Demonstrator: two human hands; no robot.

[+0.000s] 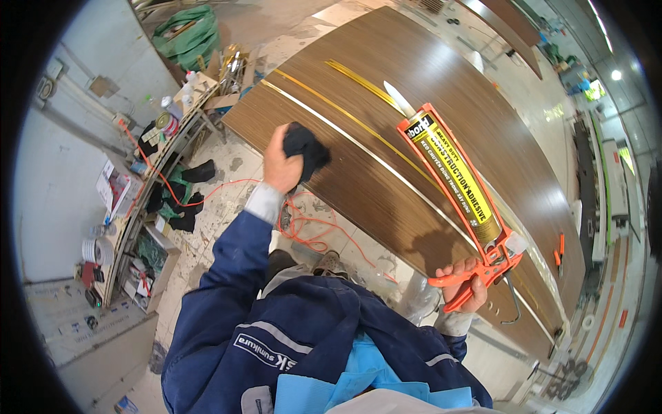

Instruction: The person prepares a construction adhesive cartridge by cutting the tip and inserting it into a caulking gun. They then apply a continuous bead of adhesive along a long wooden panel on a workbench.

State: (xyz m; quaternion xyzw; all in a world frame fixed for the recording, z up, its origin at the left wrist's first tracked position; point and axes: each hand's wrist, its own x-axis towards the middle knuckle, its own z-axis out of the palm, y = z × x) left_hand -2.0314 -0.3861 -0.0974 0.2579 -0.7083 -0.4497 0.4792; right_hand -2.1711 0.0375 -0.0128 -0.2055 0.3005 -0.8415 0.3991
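A black cloth is bunched in my left hand, whose fingers close round it near the left edge of the wood-grain panel. My right hand grips the handle of an orange caulking gun, which is loaded with a yellow and black adhesive cartridge. Its white nozzle points away toward the far side. Under the gun a white strip groove runs along the panel. Beside it lie a gold strip and a shorter bundle of gold strips.
Orange-handled pliers lie on the panel's right. A cluttered shelf bench with cans and bottles lines the left wall. An orange cord loops across the floor near my feet. Behind stands a green sack.
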